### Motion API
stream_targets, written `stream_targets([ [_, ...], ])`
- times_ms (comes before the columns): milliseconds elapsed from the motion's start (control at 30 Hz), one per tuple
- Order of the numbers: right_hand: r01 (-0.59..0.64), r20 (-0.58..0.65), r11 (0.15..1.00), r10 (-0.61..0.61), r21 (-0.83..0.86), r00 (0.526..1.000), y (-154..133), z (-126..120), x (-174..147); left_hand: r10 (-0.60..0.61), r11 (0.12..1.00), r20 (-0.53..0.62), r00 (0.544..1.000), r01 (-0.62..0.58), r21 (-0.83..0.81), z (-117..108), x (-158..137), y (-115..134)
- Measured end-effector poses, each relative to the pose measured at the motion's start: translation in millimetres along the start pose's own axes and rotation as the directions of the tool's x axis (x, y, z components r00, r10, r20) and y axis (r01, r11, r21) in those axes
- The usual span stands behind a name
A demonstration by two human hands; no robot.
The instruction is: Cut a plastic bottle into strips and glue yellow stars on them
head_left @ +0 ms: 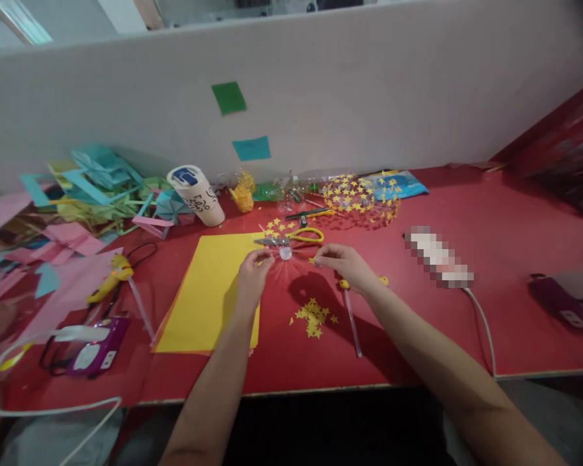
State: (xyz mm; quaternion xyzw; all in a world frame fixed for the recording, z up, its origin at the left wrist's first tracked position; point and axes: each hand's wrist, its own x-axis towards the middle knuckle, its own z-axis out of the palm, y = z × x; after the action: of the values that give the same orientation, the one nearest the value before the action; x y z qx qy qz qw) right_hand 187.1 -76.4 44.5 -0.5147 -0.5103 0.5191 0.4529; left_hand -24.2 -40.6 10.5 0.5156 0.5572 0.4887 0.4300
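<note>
Between my hands is a clear plastic piece with a whitish centre and thin strips spreading outward. My left hand is closed in a pinch at the ends of its left strips. A small yellow paper star shows at the fingertips of my right hand, which is pinched on it at the piece's right side. Just behind lie scissors with yellow handles, near a few more stars. Nearer me, a heap of loose yellow stars rests on the red table.
Yellow paper sheets lie left. A glue gun, purple box and folded paper pile are farther left. Behind stand a cup and star-covered clear plastic. A glue stick and white-corded pixelated object lie right.
</note>
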Motion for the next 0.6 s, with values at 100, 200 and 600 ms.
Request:
stream_targets([
  [100,0.023,-0.02,1.0,-0.022,0.018,1.0,1.8,-1.3,0.3,-0.024,0.998,-0.001,1.0,0.024,-0.054,1.7,-3.2,2.6],
  [200,0.046,-0.015,0.999,-0.046,-0.014,0.999,2.4,0.2,2.0,-0.036,0.998,-0.012,0.999,0.035,-0.06,-0.1,-6.3,4.0],
  [600,-0.032,-0.048,0.995,0.028,-0.091,0.998,5.5,-9.5,-16.1,-0.03,0.999,0.031,0.999,0.031,-0.024,-1.6,-25.1,0.2],
])
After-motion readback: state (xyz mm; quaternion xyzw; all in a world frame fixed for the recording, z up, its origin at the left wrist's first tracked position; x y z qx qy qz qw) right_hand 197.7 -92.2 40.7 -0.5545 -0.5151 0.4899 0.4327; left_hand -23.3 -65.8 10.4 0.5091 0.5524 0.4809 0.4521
